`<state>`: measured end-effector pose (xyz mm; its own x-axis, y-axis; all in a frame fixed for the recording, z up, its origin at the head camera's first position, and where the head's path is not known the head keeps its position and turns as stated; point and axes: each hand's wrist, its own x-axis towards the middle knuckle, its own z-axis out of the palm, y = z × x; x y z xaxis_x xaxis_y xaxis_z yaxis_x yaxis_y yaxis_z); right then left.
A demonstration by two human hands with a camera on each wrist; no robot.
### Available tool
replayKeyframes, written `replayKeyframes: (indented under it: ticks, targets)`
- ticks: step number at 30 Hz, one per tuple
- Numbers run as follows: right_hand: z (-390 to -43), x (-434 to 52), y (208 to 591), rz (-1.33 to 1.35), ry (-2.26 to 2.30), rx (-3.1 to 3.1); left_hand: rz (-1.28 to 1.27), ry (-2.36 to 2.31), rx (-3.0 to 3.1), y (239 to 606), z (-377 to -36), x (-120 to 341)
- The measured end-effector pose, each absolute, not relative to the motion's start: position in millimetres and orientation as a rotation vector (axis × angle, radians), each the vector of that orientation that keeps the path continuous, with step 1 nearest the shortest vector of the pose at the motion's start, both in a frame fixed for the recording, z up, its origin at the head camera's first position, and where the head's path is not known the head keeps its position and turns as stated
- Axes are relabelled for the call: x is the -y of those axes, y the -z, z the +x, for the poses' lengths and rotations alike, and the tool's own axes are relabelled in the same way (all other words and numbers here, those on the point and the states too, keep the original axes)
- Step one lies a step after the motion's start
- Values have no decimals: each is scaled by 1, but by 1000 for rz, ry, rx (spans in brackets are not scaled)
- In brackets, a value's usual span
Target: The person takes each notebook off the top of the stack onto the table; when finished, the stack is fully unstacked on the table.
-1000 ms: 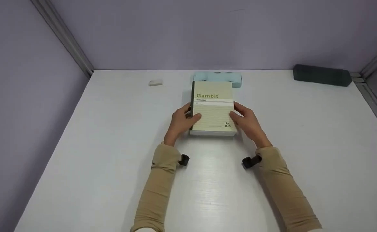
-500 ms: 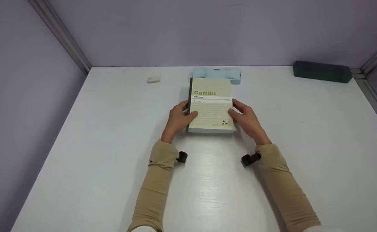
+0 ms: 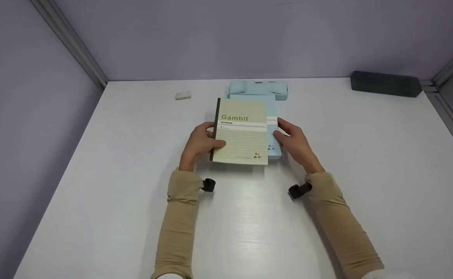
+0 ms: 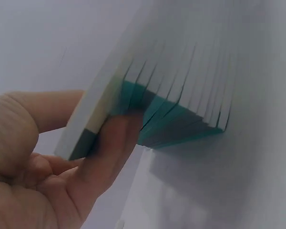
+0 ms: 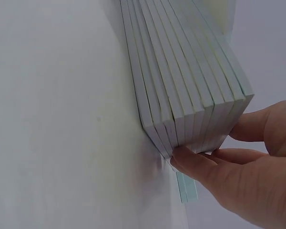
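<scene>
With our left hand [image 3: 197, 143] gripping the green notebook [image 3: 241, 133] by its spine, we should lift it off the stack [image 3: 273, 128] near the table's [image 3: 133, 162] back edge while our right hand's [image 3: 293, 142] curled fingers steady the rest.

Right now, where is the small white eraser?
In the head view, the white eraser lies alone at the table's far left, near the back wall, left of the notebook stack and light blue case.
</scene>
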<state>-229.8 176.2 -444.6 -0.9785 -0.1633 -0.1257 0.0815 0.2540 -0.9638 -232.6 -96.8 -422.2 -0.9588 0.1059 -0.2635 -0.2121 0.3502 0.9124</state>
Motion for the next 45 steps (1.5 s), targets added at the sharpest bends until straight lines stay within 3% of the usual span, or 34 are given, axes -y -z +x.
replayKeyframes:
  ticks: [6, 14, 31, 45]
  targets:
    - [-231, -171, 451, -81, 1800, -2315, -160, -1698, -2219, 424, -227, 110]
    - [-239, -169, 447, -52, 1756, -2364, -61, -1767, -2171, 412, -228, 132]
    - [-244, -165, 450, -60, 1719, -2390, -114, -1992, -2149, 387, -227, 228]
    - [-242, -162, 454, -39, 1752, -2363, -290, -1992, -2097, 409, -227, 294]
